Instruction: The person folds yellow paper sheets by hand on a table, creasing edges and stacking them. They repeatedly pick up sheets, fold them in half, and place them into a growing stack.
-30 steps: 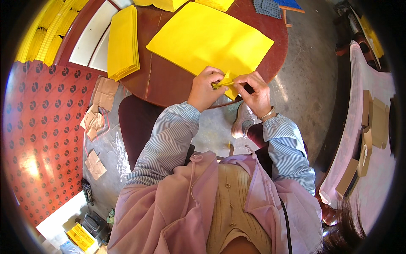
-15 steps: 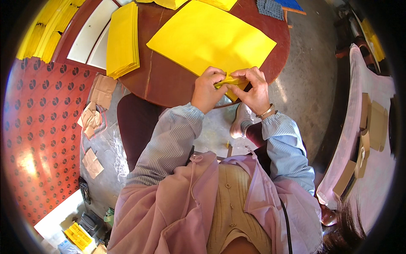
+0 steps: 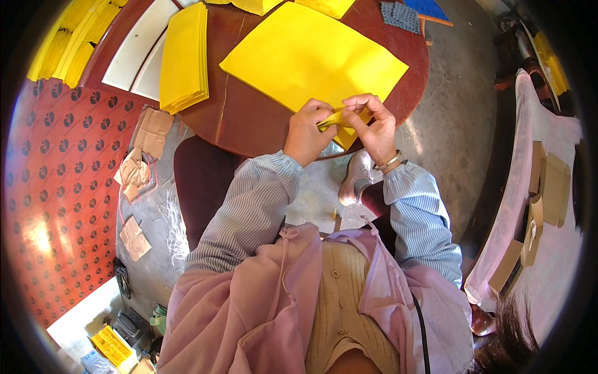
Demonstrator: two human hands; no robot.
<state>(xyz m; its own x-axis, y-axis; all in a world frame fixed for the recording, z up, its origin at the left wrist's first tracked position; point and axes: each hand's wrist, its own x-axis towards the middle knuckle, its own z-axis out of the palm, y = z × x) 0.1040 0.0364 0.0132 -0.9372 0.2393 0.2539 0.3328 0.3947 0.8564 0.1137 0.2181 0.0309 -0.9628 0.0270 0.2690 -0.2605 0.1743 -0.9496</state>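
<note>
My left hand (image 3: 306,133) and my right hand (image 3: 372,123) meet over the near edge of a round dark wooden table (image 3: 249,118). Both pinch a small folded piece of yellow paper (image 3: 338,118) between their fingers. A large yellow sheet (image 3: 314,55) lies flat on the table just beyond the hands; its near corner reaches under them. A gold bracelet sits on my right wrist.
A stack of yellow sheets (image 3: 184,56) lies on the table's left side. Brown paper scraps (image 3: 140,165) litter the grey floor at left. A red patterned mat (image 3: 56,187) lies further left. Pink cloth with brown card pieces (image 3: 542,199) is at right.
Both hands have shifted slightly and turned the small yellow piece between the fingers; the right hand now grips it from above. The large sheet has not moved.
</note>
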